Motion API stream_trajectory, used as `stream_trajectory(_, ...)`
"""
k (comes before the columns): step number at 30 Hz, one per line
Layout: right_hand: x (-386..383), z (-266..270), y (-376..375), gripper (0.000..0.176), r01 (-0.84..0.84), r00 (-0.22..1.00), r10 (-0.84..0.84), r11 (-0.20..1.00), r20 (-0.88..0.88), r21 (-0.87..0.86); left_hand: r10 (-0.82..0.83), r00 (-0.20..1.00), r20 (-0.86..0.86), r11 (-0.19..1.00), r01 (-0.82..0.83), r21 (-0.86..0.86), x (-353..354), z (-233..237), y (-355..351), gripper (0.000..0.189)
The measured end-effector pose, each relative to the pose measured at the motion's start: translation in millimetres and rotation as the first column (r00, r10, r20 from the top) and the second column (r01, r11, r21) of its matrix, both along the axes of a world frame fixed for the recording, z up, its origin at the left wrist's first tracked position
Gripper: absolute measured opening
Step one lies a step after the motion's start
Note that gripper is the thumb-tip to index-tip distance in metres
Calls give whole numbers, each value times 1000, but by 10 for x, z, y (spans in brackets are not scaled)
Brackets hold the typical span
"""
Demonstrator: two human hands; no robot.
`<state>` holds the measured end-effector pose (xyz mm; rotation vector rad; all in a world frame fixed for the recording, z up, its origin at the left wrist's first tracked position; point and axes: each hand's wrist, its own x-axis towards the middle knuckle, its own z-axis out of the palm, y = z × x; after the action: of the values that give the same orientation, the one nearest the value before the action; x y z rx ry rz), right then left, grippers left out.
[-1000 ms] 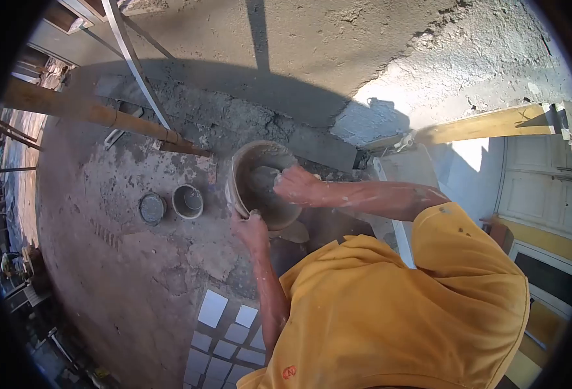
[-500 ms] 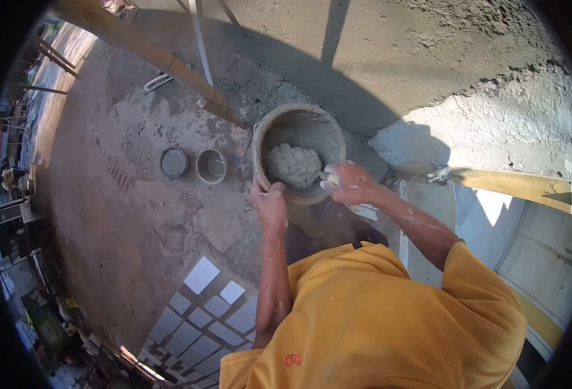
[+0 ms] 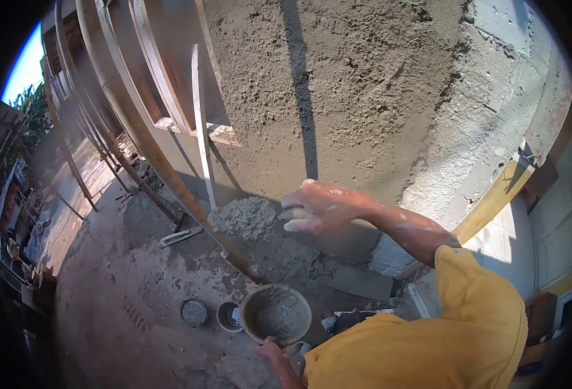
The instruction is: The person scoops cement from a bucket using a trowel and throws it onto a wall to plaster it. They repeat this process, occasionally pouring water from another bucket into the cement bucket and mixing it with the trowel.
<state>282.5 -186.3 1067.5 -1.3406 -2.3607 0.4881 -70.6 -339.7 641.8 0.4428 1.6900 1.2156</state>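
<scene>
My right hand (image 3: 318, 209) is raised in front of the wet plastered wall (image 3: 364, 84), its fingers closed round the pale handle of what looks like a trowel. Just left of these fingers is a lump of grey mortar (image 3: 244, 218); the blade cannot be made out. Low in the view, my left hand (image 3: 271, 350) grips the near rim of a round tub (image 3: 307, 318) with grey mortar inside. Left of the tub stand a small container (image 3: 226, 318) and a round pot of grey material (image 3: 194, 312).
A slanting bamboo pole (image 3: 169, 181) comes down close behind the tub. Wooden strips (image 3: 200, 129) lean by a wall opening at the upper left. On the right, a yellowish beam (image 3: 493, 201) runs along the wall's lower edge above a pale door panel (image 3: 561, 240).
The view has tilted up to the wall. My right hand has left the tub and risen, with mortar now beside it. Less mortar shows in the tub, which my left hand still holds.
</scene>
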Motion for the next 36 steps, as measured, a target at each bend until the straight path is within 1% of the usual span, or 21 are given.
stream_trajectory(4,-255,922,-66,39,-174,966,143,976,-216,-131,208,978,-3,978,-208,0,-507,-34,-376,69)
stream_trajectory(8,-21,1105,224,30,-329,879,211,917,-427,-225,357,930,-92,932,-360,-27,-943,118,-596,66)
stream_trajectory(10,459,1179,537,27,-239,778,48,945,-627,-223,383,912,-147,923,-385,12,-1153,91,-704,65)
stream_trajectory(11,742,944,798,28,-195,555,-63,959,-829,-204,376,909,-180,925,-378,20,-1231,130,-756,65)
stream_trajectory(12,890,194,1069,28,-110,125,-204,970,-971,-218,347,910,-227,935,-354,9,-1304,125,-875,64)
stream_trajectory(13,867,-686,1188,29,-48,-264,-287,957,-921,-285,325,910,-256,944,-330,25,-1360,133,-904,64)
stream_trajectory(14,594,-1579,987,30,-66,-402,-394,913,-826,-403,305,913,-272,952,-298,68,-1442,83,-894,64)
stream_trajectory(16,-268,-2600,53,27,-102,118,-787,597,-606,-796,241,926,-291,966,-201,163,-1502,-26,-783,63)
stream_trajectory(17,-623,-3094,-294,23,-51,353,-829,445,-433,-894,220,921,-320,975,-201,92,-1392,108,-750,61)
stream_trajectory(18,-862,-3321,-557,27,-33,492,-783,421,-381,-907,71,869,-490,987,-131,-89,-1372,217,-725,60)
stream_trajectory(19,-985,-3384,-599,28,31,667,-641,535,-381,-845,15,886,-464,973,-119,-196,-1131,649,-580,64)
stream_trajectory(21,-1222,-3437,-706,30,46,916,-299,743,-269,-668,54,946,-321,997,-68,-33,-989,573,-453,59)
stream_trajectory(23,-1259,-3160,-673,31,4,999,-29,865,-43,-501,-134,923,-360,980,70,-185,-707,909,-234,55)
stream_trajectory(25,-1250,-3255,-656,19,-6,979,47,980,200,-200,-184,936,-300,983,168,-81,-541,709,-73,51)
stream_trajectory(27,-1233,-3656,-681,6,-116,946,4,939,324,325,-274,917,-290,956,293,22,-308,696,90,50)
stream_trajectory(28,-1213,-3729,-746,7,-156,955,122,981,271,111,-295,908,-298,949,315,20,-172,782,204,51)
stream_trajectory(30,-1238,-3495,-674,9,-138,942,135,990,306,-10,-292,874,-389,939,339,56,50,921,403,52)
stream_trajectory(32,-1245,-3048,-676,13,-9,877,-48,993,478,118,-329,853,-405,907,405,117,164,1030,524,54)
stream_trajectory(34,-934,-3002,-512,18,-28,900,-40,988,435,149,-390,830,-398,840,498,216,257,1157,624,55)
stream_trajectory(35,-804,-3003,-487,20,-29,912,-43,985,407,170,-449,766,-460,818,559,133,314,1408,663,55)
stream_trajectory(36,-750,-3054,-551,29,42,934,-37,999,356,-7,-446,783,-434,818,553,159,347,1437,643,54)
